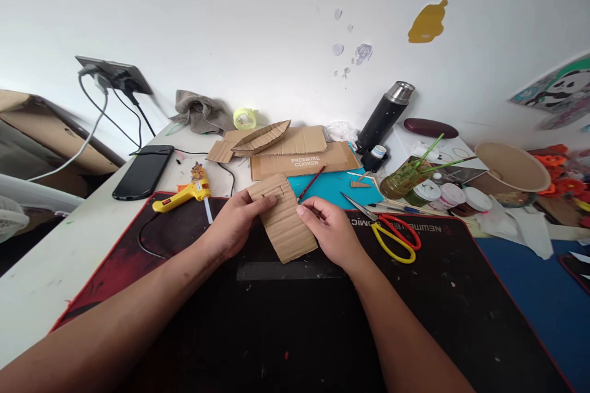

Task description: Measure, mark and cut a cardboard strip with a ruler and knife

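A rectangular piece of corrugated cardboard [284,221] is held just above a black desk mat [295,319]. My left hand [235,221] grips its left edge, thumb on top near small cut marks. My right hand [329,227] pinches its right edge with curled fingers. Both hands are closed on the piece. Yellow and red scissors [391,234] lie on the mat just right of my right hand. A yellow glue gun [184,195] lies to the left of my left hand.
Behind the hands lie a cardboard boat shape [262,137], flat cardboard sheets [302,159], a red pencil [311,183] and a teal cutting mat [332,189]. A black phone [142,171] lies left. A black flask [385,115], paint jars [442,195] and a paper bowl [511,166] crowd the right.
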The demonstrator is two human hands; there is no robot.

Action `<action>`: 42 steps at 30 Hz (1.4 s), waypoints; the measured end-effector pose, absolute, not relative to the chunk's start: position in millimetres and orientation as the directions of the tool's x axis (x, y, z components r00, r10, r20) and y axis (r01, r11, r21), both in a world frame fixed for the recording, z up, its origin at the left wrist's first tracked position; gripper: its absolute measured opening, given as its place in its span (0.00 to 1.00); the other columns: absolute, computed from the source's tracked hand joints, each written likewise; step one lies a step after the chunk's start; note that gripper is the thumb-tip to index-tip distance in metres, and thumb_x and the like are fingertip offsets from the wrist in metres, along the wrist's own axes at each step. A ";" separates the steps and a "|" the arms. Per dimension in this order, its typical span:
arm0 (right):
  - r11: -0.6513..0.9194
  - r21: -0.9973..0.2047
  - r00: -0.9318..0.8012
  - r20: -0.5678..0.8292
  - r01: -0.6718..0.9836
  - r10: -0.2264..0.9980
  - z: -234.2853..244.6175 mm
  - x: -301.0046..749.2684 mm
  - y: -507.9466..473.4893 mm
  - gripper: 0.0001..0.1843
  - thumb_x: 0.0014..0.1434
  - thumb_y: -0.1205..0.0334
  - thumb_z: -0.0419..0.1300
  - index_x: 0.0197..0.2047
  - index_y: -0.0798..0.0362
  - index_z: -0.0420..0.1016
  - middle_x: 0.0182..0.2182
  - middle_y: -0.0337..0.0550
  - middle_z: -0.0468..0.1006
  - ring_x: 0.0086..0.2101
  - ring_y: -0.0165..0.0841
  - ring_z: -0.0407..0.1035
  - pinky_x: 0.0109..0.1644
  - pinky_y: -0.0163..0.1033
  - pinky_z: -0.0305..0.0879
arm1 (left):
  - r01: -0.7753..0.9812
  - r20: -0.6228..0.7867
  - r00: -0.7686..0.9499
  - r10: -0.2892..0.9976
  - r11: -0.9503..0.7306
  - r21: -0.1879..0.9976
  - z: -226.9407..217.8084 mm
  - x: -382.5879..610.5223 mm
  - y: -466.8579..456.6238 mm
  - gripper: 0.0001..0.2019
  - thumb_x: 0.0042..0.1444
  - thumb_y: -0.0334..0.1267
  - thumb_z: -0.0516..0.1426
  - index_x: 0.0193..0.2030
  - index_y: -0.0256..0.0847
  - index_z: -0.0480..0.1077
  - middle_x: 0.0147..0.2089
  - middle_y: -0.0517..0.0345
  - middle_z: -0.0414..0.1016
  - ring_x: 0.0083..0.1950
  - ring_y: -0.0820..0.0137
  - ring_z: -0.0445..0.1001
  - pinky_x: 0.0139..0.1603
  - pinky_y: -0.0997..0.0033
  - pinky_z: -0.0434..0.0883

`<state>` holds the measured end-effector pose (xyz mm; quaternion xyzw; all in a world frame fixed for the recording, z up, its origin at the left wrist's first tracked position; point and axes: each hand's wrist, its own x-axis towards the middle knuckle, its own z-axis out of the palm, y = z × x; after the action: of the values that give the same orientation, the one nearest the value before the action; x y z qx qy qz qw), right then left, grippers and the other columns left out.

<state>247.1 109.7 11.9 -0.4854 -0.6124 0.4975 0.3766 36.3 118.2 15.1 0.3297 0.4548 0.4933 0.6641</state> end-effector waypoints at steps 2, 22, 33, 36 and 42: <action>0.035 -0.974 -0.226 -0.017 0.224 0.974 12.7 248.1 110.1 0.18 0.70 0.42 0.62 0.39 0.48 0.77 0.36 0.41 0.82 0.38 0.38 0.75 0.41 0.40 0.70 | -0.352 -0.285 0.108 0.952 0.305 0.885 15.5 35.6 118.1 0.26 0.42 0.47 0.81 0.45 0.39 0.82 0.48 0.46 0.89 0.51 0.53 0.86 0.53 0.58 0.82; 0.173 -0.923 -0.044 0.168 0.345 0.985 7.9 255.2 114.3 0.19 0.72 0.41 0.61 0.44 0.48 0.82 0.38 0.45 0.85 0.38 0.41 0.77 0.42 0.42 0.71 | -0.428 -0.282 -0.032 0.959 0.242 0.871 12.5 31.2 122.8 0.26 0.44 0.44 0.79 0.48 0.42 0.80 0.47 0.53 0.86 0.46 0.61 0.84 0.39 0.67 0.83; 0.069 -0.969 0.009 0.073 0.236 0.997 13.8 267.4 120.1 0.21 0.66 0.39 0.65 0.42 0.49 0.83 0.33 0.41 0.80 0.34 0.39 0.71 0.39 0.42 0.68 | -0.364 -0.323 0.065 0.944 0.324 0.873 21.1 27.6 123.1 0.24 0.38 0.42 0.81 0.43 0.39 0.83 0.44 0.50 0.86 0.42 0.63 0.82 0.32 0.71 0.82; 0.063 -0.967 0.001 0.066 0.247 0.998 14.5 268.1 120.5 0.21 0.66 0.39 0.66 0.41 0.49 0.83 0.32 0.41 0.78 0.34 0.38 0.69 0.38 0.42 0.66 | -0.337 -0.308 0.076 0.949 0.315 0.887 23.8 25.0 123.6 0.24 0.39 0.44 0.81 0.42 0.40 0.83 0.44 0.51 0.86 0.41 0.64 0.82 0.31 0.73 0.80; 0.091 -0.956 -0.021 0.088 0.280 0.996 15.2 267.5 120.9 0.20 0.66 0.40 0.65 0.40 0.49 0.83 0.31 0.40 0.77 0.33 0.38 0.69 0.38 0.42 0.66 | -0.246 -0.291 0.094 0.952 0.305 0.920 26.5 23.0 122.6 0.23 0.40 0.45 0.80 0.40 0.41 0.80 0.40 0.55 0.84 0.36 0.67 0.79 0.24 0.76 0.74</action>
<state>267.5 120.9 15.2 -0.5407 -0.5900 0.4029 0.4441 23.0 122.6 26.5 0.3625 0.4868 0.4647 0.6447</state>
